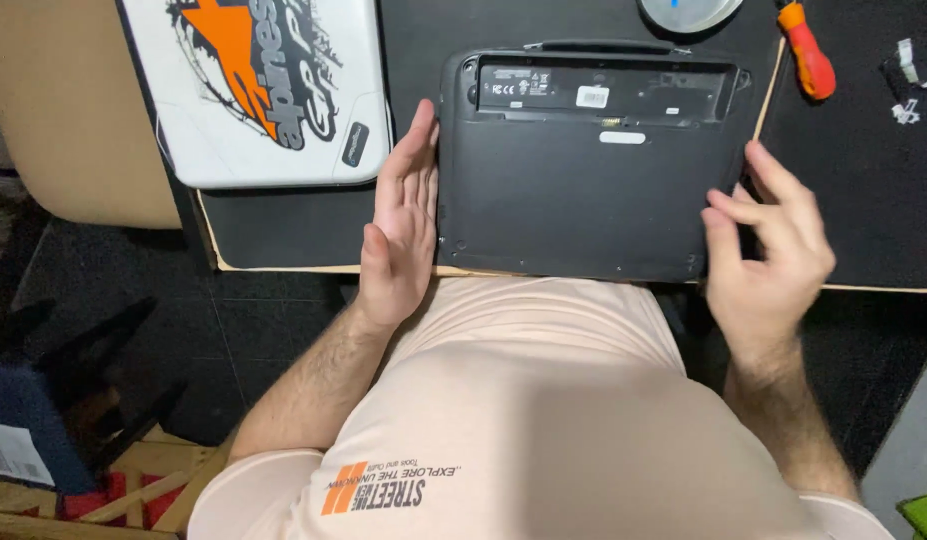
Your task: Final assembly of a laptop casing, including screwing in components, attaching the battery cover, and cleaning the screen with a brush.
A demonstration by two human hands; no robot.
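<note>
matte black laptop (583, 190) | left hand (398, 225) flat | right hand (768, 245) curled

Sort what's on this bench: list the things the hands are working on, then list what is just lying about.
In hand:
- black laptop, lying underside up
- left hand, flat against its left edge
- right hand, fingers at its right edge

Lying about:
- white laptop with orange and black graphic
- orange-handled screwdriver
- round metal dish
- small white bits
- black mat underneath
</note>
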